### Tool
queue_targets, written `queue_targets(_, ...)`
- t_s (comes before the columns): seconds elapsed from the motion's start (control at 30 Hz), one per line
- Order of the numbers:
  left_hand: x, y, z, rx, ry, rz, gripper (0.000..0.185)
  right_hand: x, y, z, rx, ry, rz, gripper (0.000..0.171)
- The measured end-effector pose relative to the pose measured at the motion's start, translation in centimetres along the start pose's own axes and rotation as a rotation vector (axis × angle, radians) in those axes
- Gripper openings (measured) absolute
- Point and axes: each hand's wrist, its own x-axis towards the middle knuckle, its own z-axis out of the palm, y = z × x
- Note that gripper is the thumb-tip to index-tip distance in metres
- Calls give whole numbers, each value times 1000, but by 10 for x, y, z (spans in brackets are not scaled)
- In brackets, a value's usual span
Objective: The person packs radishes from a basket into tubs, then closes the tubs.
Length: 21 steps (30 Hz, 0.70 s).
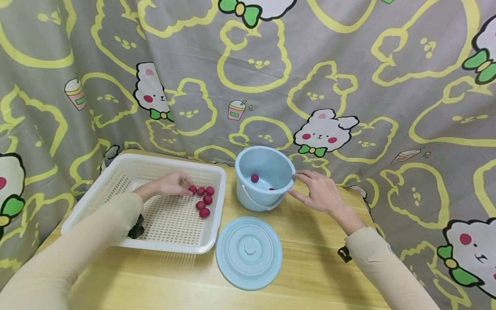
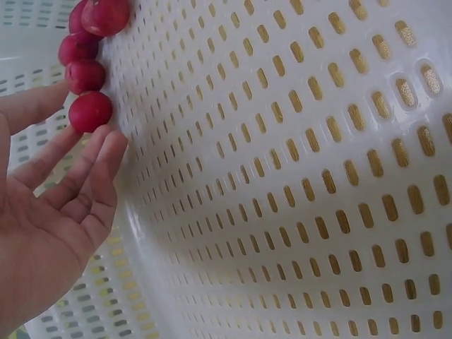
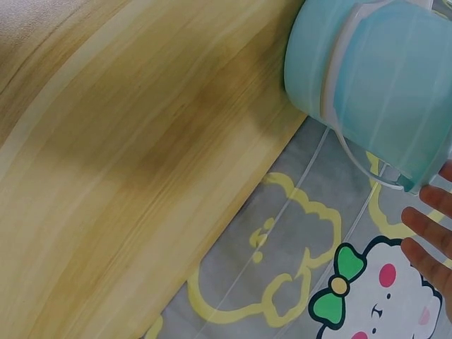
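Inside a white perforated plastic basket (image 1: 174, 246), my left hand (image 1: 173, 184) reaches among several small, round, red fruit-like balls (image 1: 204, 212). In the left wrist view its fingers lie loosely extended on either side of the nearest red ball (image 2: 90, 111); contact is hard to tell. My right hand (image 1: 319, 191) is at the right rim of a light blue bucket (image 1: 255, 197), its fingertips at the edge and the fingers fairly straight. Two red balls show inside the bucket, one (image 1: 254, 178) whole and the other partly hidden by the front wall.
A round light blue lid (image 1: 249, 269) lies flat on the wooden table (image 1: 310, 275) in front of the bucket. The bucket's white handle (image 1: 255, 203) hangs down its front. A patterned grey curtain (image 1: 267, 56) rises behind the table.
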Motion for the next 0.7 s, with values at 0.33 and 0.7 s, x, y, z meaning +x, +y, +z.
queue_targets(0.33,6,1,4,40,-16,-31,40,1,0,1,-1,12,-8,58)
queue_targets(0.7,8,0,8,25,-56,-23,28,-1,-1,0,2,9,-2,59)
